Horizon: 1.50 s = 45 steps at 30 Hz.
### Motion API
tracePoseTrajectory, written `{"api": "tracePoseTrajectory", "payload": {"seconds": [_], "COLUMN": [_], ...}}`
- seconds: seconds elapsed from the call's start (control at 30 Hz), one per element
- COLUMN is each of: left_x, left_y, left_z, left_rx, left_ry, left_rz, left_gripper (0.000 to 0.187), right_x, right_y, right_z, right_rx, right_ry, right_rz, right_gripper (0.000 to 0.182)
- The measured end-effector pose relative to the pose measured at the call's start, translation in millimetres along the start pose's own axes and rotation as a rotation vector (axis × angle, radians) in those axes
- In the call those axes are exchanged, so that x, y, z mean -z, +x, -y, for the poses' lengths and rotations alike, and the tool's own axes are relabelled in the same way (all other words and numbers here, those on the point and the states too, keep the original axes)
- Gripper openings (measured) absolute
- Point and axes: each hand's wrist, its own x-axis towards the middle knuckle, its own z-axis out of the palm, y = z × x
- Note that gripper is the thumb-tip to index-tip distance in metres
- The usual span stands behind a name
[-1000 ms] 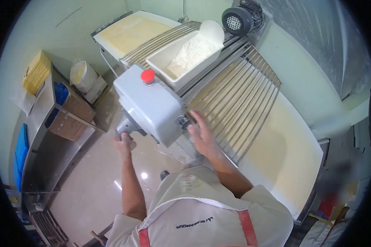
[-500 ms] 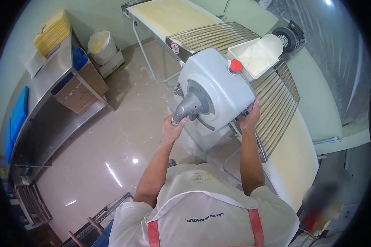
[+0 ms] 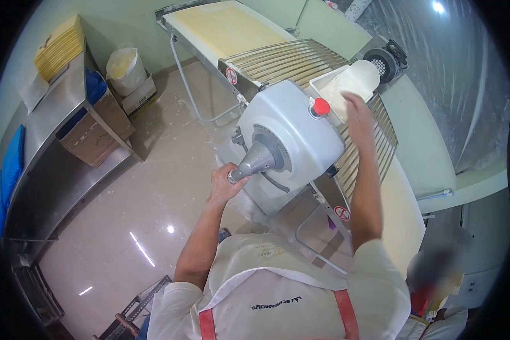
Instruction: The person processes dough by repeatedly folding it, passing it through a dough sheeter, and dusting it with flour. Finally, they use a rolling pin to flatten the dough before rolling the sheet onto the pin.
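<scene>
A grey dough sheeter [image 3: 314,136] stands in front of me, with a red knob [image 3: 321,107] on top. My left hand [image 3: 226,184] is closed around the end of its metal lever [image 3: 256,159], low on the near side. Beyond the machine, a white tray [image 3: 316,85] holds pale flour, and a rounded white piece [image 3: 365,75] sticks up at its far end. My right hand [image 3: 358,116] hovers at the right side of this tray, fingers extended and slightly curved, with nothing visible in them. Whether the fingertips touch the flour cannot be made out.
Metal guard grilles [image 3: 289,59] flank the machine over a long belt [image 3: 218,28]. A steel table [image 3: 48,122] curves along the left, with a cardboard box [image 3: 99,133] under it. A white bucket [image 3: 126,73] stands by the wall. Another person [image 3: 436,283] is at lower right.
My right hand has left the machine's lower right side and moved up and forward to the flour tray. My left hand stays on the lever. The view has shifted slightly.
</scene>
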Motion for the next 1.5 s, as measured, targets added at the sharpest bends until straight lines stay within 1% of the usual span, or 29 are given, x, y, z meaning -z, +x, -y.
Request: {"api": "tracePoseTrajectory", "payload": {"seconds": [0.03, 0.1, 0.2, 0.3, 0.43, 0.53, 0.6, 0.67, 0.7, 0.73, 0.77, 0.83, 0.9, 0.93, 0.97, 1.0, 1.03, 1.07, 1.1, 1.13, 1.17, 1.2, 1.23, 1.3, 1.37, 1.4, 1.43, 1.47, 1.5], "left_x": [0.4, -1.6, -2.4, -2.5, -6.4, -12.3, -10.9, -16.1, -14.2, -11.8, -15.8, -34.3, -43.0, -62.0, -66.2, -65.7, -50.2, -42.0, -28.9, -29.7, -19.5, -14.6, -15.5, -11.3, -3.1, -1.1, -0.9, 0.4, 3.1], "left_y": [0.4, -1.1, -1.2, -2.4, -3.3, -8.0, -10.8, -7.2, 8.7, 26.7, 43.7, 75.3, 116.2, 127.1, 146.4, 164.0, 187.7, 203.4, 218.1, 224.5, 235.2, 239.8, 243.4, 253.3, 254.3, 254.7, 256.9, 258.5, 256.7], "left_z": [0.8, 1.7, -1.2, -0.5, -1.7, 10.3, 10.1, -8.6, -35.6, -69.9, -95.6, -143.6, -154.7, -175.4, -164.4, -157.4, -135.5, -116.8, -102.7, -108.6, -85.4, -77.1, -74.7, -69.3, -64.3, -63.8, -63.4, -61.8, -63.3], "left_rx": [-0.005, 0.027, 0.022, 0.032, 0.047, 0.056, 0.141, 0.092, -0.065, -0.223, -0.268, -0.249, -0.217, -0.148, -0.113, 0.056, -0.021, -0.022, 0.010, 0.124, 0.079, 0.116, 0.151, 0.203, 0.245, 0.256, 0.267, 0.270, 0.280], "left_ry": [0.006, -0.038, -0.045, -0.048, -0.056, -0.070, -0.067, -0.280, -0.108, 0.055, 0.157, 0.195, 0.228, 0.256, 0.205, 0.118, 0.356, 0.437, 0.445, 0.440, 0.391, 0.377, 0.385, 0.403, 0.417, 0.421, 0.432, 0.435, 0.434], "left_rz": [0.005, 0.006, -0.030, -0.053, -0.086, -0.104, -0.069, -0.157, -0.140, -0.126, -0.158, -0.183, -0.140, -0.154, -0.097, -0.030, 0.030, 0.040, 0.167, 0.225, 0.222, 0.239, 0.249, 0.263, 0.264, 0.267, 0.279, 0.280, 0.276], "left_gripper": [0.033, 0.032, 0.029, 0.028, 0.029, 0.029, 0.040, 0.056, 0.064, 0.073, 0.080, 0.061, 0.044, 0.041, 0.043, 0.045, 0.044, 0.042, 0.041, 0.041, 0.044, 0.045, 0.045, 0.045, 0.046, 0.046, 0.046, 0.047, 0.047], "right_x": [-5.3, -29.0, -38.4, -19.7, -7.8, 4.3, -6.0, 27.8, 33.5, 47.5, 61.7, 79.7, 109.2, 124.9, 174.3, 235.7, 323.8, 411.4, 507.7, 576.0, 607.7, 611.5, 591.2, 484.5, 319.0, 241.6, 196.2, 189.8, 221.9], "right_y": [30.7, 83.9, 88.8, 84.0, 98.8, 99.8, 118.5, 94.9, 80.5, 49.4, 5.4, -94.8, -222.9, -308.7, -392.8, -478.7, -544.5, -608.0, -669.0, -687.9, -687.4, -683.2, -674.4, -629.0, -552.3, -510.9, -487.5, -483.5, -496.6], "right_z": [-14.5, -27.8, -26.5, -23.1, -17.2, -41.4, -97.6, -83.0, -104.8, -118.1, -128.0, -183.5, -259.9, -327.7, -353.8, -384.1, -391.7, -397.8, -395.0, -367.0, -339.2, -327.7, -333.3, -364.6, -394.1, -388.3, -376.7, -373.1, -377.8], "right_rx": [0.017, -0.176, -0.084, 0.097, 0.040, -0.487, -0.374, -0.485, -0.249, -0.253, -0.258, -0.338, -0.549, -0.350, -0.722, -0.573, -0.590, -0.638, -0.559, -0.579, -0.577, -0.595, -0.664, -0.899, -1.047, -1.019, -0.982, -0.945, -0.917], "right_ry": [-0.052, -0.163, -0.085, -0.168, -0.348, 0.518, 1.286, 1.792, 2.113, 2.221, 2.317, 2.375, 2.223, 2.210, 1.752, 1.635, 1.409, 1.156, 0.820, 0.515, 0.191, -0.129, -0.398, -0.701, -0.652, -0.491, -0.307, -0.211, -0.183], "right_rz": [0.214, 0.828, 1.162, 1.348, 1.354, 0.825, 0.802, 0.501, 0.576, 0.368, 0.154, -0.146, -0.368, -0.288, -0.815, -0.927, -1.111, -1.273, -1.168, -1.374, -1.596, -1.761, -1.823, -1.575, -0.882, -0.510, -0.244, -0.172, -0.226], "right_gripper": [0.030, 0.035, 0.039, 0.041, 0.037, 0.029, 0.024, 0.027, 0.030, 0.031, 0.032, 0.035, 0.033, 0.028, 0.027, 0.032, 0.032, 0.032, 0.028, 0.028, 0.028, 0.028, 0.028, 0.028, 0.029, 0.029, 0.029, 0.029, 0.029]}}
